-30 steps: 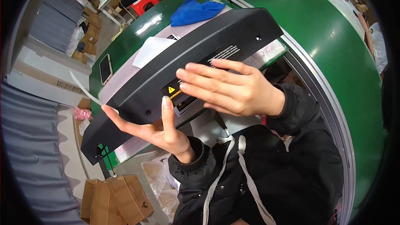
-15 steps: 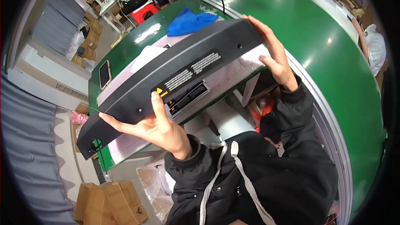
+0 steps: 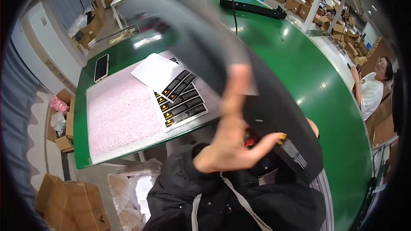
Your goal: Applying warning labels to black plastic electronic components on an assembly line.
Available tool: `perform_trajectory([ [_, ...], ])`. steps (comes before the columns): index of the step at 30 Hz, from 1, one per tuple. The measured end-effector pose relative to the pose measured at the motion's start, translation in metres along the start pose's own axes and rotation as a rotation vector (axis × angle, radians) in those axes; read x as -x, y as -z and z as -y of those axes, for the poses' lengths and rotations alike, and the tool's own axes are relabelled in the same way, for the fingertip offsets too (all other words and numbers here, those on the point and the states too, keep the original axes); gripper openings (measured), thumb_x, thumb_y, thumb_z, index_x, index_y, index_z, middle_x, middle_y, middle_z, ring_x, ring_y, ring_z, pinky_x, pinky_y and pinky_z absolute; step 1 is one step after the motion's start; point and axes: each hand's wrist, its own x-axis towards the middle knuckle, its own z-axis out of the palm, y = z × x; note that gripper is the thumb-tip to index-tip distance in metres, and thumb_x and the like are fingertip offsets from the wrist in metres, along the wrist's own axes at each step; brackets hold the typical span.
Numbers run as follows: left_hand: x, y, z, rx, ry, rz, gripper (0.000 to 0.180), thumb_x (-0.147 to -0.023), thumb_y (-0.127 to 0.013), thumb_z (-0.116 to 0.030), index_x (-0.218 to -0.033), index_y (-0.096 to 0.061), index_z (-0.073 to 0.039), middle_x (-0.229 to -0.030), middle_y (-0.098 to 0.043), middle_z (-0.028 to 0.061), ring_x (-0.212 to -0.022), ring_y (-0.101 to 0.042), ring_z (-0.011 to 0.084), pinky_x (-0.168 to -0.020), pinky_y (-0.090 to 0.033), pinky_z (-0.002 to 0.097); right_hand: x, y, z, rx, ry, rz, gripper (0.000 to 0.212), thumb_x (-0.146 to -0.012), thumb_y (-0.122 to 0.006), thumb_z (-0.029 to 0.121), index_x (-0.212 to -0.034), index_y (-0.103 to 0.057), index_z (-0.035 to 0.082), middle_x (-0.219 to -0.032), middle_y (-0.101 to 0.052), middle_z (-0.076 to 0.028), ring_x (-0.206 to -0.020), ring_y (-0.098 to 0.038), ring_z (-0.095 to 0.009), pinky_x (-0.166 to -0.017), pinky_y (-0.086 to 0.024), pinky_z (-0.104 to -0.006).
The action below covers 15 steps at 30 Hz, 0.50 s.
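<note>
A long, curved black plastic housing (image 3: 274, 85) slants across the view, off the table and smeared by motion. My left hand (image 3: 233, 141) is against it, index finger stretched along its surface and thumb by a black label with a yellow mark. Behind the lower right end, only a bit of my right hand (image 3: 314, 128) shows at the edge; its fingers are mostly hidden. Sheets of black warning labels (image 3: 182, 107) with yellow triangles lie on the pink-white padded mat (image 3: 120, 107), partly under a white sheet (image 3: 156, 72).
A phone (image 3: 101, 68) lies on the green table's left side. Another long black housing (image 3: 252, 8) rests on the green conveyor (image 3: 317, 72). Cardboard boxes (image 3: 72, 205) stand on the floor at lower left. Co-workers (image 3: 372, 90) are at the right and far side.
The housing has swung from lying across the mat to a steep slant on the right, uncovering the label sheets. My left hand has moved right with it; my right hand has gone behind it.
</note>
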Motion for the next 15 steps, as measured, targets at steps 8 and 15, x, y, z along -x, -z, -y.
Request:
perform_trajectory([
  [8, -0.032, -0.026, 0.048, 0.265, -0.159, 0.197, 0.088, -0.078, -0.063, -0.003, -0.141, -0.002, -0.004, -0.147, -0.009, 0.0194, -0.116, -0.046, 0.0364, -0.087, -0.045, 0.0359, 0.057, -0.003, 0.042, 0.026, -0.021, -0.820, 0.049, -0.087, -0.046, 0.037, -0.109, -0.053, -0.007, -0.106, -0.057, -0.018, -0.101, -0.053, -0.026, -0.088, -0.039, -0.0317],
  [15, -0.007, 0.079, 0.059, -0.092, 0.123, 0.251, 0.075, -0.085, -0.056, -0.012, -0.142, -0.008, -0.009, -0.140, -0.028, 0.0212, -0.108, -0.051, 0.0314, -0.087, -0.043, 0.0386, 0.032, 0.059, 0.007, 0.639, -0.999, -1.266, 0.056, -0.084, -0.047, 0.044, -0.110, -0.056, -0.005, -0.114, -0.056, -0.024, -0.109, -0.053, -0.028, -0.091, -0.039, -0.0335],
])
